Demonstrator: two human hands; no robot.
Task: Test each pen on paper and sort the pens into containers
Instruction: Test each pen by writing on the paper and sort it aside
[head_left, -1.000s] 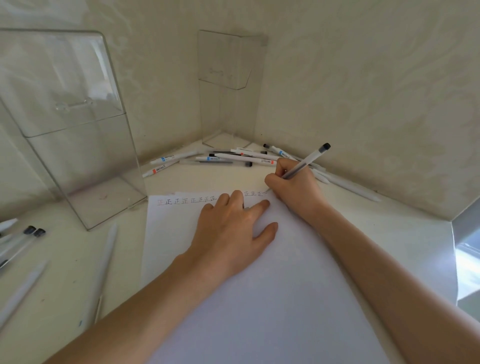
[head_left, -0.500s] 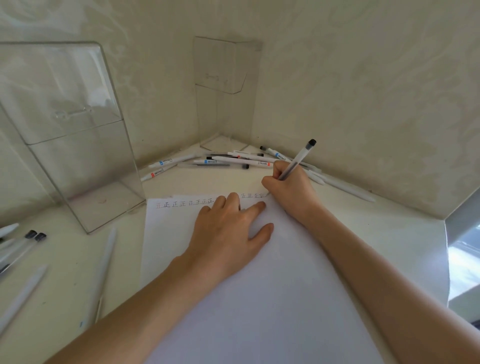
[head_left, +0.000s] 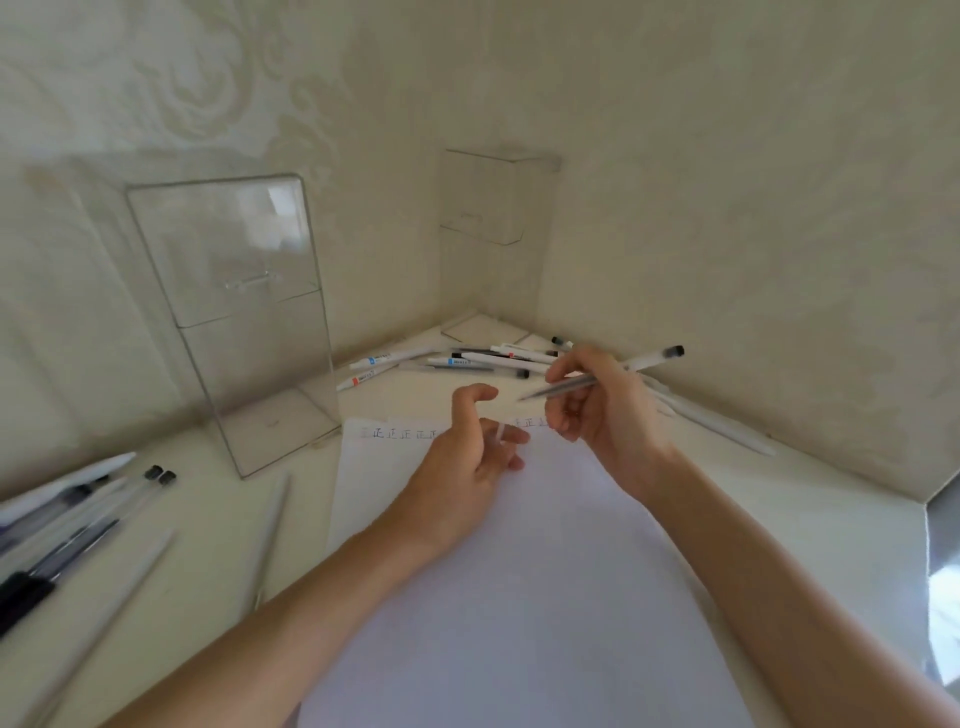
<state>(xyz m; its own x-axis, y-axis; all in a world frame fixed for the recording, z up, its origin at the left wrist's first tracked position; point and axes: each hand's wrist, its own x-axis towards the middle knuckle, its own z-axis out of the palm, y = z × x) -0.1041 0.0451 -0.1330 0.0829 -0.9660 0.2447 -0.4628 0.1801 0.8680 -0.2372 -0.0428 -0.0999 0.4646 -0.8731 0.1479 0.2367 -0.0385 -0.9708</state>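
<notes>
A white paper sheet (head_left: 519, 571) lies on the table, with a row of written marks along its top edge. My right hand (head_left: 608, 410) is lifted above that edge. It grips a clear grey pen (head_left: 649, 361) with a black end, held nearly level with its tip pointing left. My left hand (head_left: 462, 467) is raised off the paper with curled fingers, and a small clear pen cap (head_left: 497, 434) sits between them. Two clear plastic containers stand upright: one at the left (head_left: 249, 322) and one in the far corner (head_left: 493, 244). Neither shows a pen inside.
Several white pens (head_left: 483, 361) lie in a heap near the corner container. More pens (head_left: 78, 514) lie at the table's left edge. One pale pen (head_left: 270, 530) lies beside the paper, and another (head_left: 727, 431) lies along the right wall. Walls close in at the back and right.
My right hand has lifted the pen off the paper and turned it level. My left hand has risen from flat on the sheet and curled. The camera has tilted upward.
</notes>
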